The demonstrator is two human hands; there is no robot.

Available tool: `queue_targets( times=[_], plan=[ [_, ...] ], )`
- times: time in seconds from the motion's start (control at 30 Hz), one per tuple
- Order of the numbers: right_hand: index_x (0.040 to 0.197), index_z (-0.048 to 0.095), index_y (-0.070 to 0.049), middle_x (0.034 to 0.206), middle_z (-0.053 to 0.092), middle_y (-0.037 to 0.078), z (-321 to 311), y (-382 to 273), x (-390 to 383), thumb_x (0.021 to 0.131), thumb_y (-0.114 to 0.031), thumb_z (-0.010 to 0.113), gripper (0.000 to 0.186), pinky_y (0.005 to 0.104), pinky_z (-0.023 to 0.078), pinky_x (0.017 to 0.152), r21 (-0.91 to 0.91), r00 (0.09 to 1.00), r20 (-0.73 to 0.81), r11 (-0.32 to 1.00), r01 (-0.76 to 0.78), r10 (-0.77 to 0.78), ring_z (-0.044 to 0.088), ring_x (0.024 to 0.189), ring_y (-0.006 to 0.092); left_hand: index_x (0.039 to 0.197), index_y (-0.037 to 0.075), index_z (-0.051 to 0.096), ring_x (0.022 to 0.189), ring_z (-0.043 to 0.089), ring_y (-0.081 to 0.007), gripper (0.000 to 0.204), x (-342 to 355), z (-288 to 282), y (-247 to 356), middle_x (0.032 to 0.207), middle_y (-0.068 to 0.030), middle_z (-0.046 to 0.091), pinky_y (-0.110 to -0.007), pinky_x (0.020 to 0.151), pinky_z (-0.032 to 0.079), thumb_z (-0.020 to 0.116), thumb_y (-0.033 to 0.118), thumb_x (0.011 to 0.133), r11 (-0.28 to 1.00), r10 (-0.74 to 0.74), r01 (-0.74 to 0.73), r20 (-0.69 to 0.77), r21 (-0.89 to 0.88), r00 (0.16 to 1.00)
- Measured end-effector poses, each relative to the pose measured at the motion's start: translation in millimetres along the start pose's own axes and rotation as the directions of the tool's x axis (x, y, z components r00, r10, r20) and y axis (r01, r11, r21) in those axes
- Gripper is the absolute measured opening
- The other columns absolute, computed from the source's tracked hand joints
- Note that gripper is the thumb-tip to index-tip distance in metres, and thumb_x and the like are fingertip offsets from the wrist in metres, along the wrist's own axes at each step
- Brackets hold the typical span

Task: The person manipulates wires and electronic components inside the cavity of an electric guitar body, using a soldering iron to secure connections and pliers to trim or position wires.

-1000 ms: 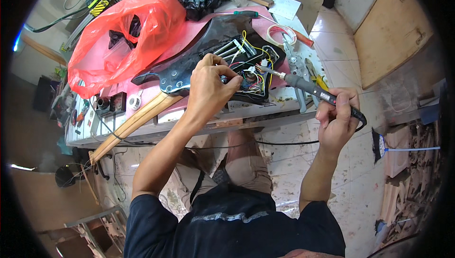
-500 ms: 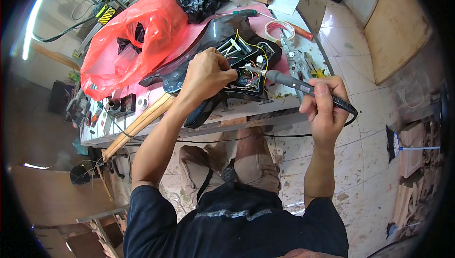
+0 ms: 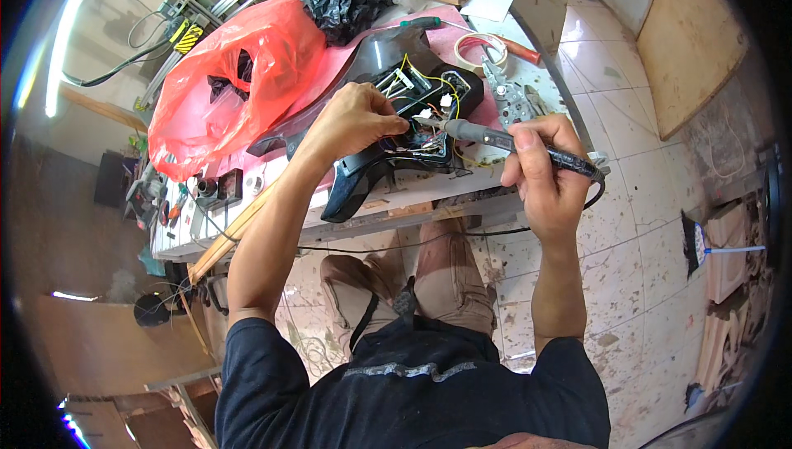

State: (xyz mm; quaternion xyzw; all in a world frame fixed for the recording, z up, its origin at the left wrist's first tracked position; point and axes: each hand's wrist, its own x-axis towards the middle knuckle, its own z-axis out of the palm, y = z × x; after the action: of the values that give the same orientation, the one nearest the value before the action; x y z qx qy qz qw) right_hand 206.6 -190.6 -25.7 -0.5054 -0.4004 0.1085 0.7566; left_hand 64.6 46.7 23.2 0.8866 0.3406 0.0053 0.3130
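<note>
A black electric guitar (image 3: 355, 195) lies on a pink sheet on the bench, its wooden neck (image 3: 239, 226) reaching toward the lower left. Coloured wires (image 3: 431, 140) fill the open cavity in its body. My left hand (image 3: 351, 123) is over the body with thumb and forefinger pinched at the cavity's left part; what they grip is too small to make out. My right hand (image 3: 540, 177) grips a grey-and-black soldering iron (image 3: 487, 135), whose tip reaches into the wiring near the left fingertips. A black cord hangs from the iron's handle.
A red plastic bag (image 3: 231, 119) and a black bag (image 3: 346, 7) lie behind the guitar. Pliers (image 3: 503, 90), a tape roll (image 3: 464, 50) and screwdrivers (image 3: 520, 49) sit at the right of the bench (image 3: 379, 213). A broom (image 3: 726, 249) is at the far right, near wood offcuts (image 3: 726, 284).
My right hand and the soldering iron have moved left, the iron's tip coming closer to my left fingertips. My left hand stays pinched at the cavity. The view has shifted slightly.
</note>
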Motion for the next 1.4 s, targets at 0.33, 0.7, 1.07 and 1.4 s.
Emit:
queue_targets(
  times=[0.33,0.7,1.07,1.4],
  plan=[
    [0.099,0.064,-0.002,0.061,0.060,0.001,3.9,3.8,3.5,0.107,-0.016,0.061,0.017,0.0204,0.030,0.045,-0.017,1.000,0.030,1.000,-0.004,0.004,0.041,0.048,0.0008,0.083,0.001,0.073,0.067,0.059,-0.0095,0.029,0.0,-1.3,1.3,0.072,-0.0018,0.066,-0.029,0.059,0.045,0.088,0.025,0.082,1.000,0.000,0.000,0.020,0.018,1.000],
    [0.095,0.063,-0.003,0.063,0.061,-0.001,4.0,-0.3,5.7,0.106,-0.017,0.065,0.018,0.0199,0.040,0.050,-0.041,0.997,0.051,0.997,-0.058,0.060,0.057,0.055,0.0029,0.081,0.002,0.074,0.065,0.058,-0.0091,0.029,-2.8,-1.9,4.1,0.069,-0.0016,0.064,-0.030,0.058,0.044,0.088,0.026,0.084,0.999,0.033,-0.034,0.017,0.025,0.999],
    [0.100,0.064,-0.001,0.061,0.059,0.001,6.7,4.4,4.8,0.107,-0.015,0.061,0.017,0.0204,0.031,0.047,-0.023,0.999,0.034,0.999,-0.027,0.027,0.046,0.051,0.0018,0.080,0.001,0.074,0.062,0.056,-0.0089,0.027,-4.1,0.3,1.5,0.067,-0.0010,0.064,-0.029,0.056,0.043,0.086,0.025,0.086,0.998,0.064,-0.064,0.017,0.010,0.998],
    [0.099,0.064,-0.001,0.062,0.059,0.000,6.9,2.6,4.7,0.107,-0.016,0.061,0.017,0.0201,0.031,0.047,-0.011,0.999,0.038,0.999,-0.035,0.036,0.046,0.051,0.0016,0.081,0.000,0.074,0.062,0.055,-0.0091,0.025,-3.5,3.6,-2.8,0.068,-0.0006,0.064,-0.030,0.058,0.044,0.086,0.022,0.086,0.996,0.084,-0.084,-0.018,0.006,0.996]
  ],
)
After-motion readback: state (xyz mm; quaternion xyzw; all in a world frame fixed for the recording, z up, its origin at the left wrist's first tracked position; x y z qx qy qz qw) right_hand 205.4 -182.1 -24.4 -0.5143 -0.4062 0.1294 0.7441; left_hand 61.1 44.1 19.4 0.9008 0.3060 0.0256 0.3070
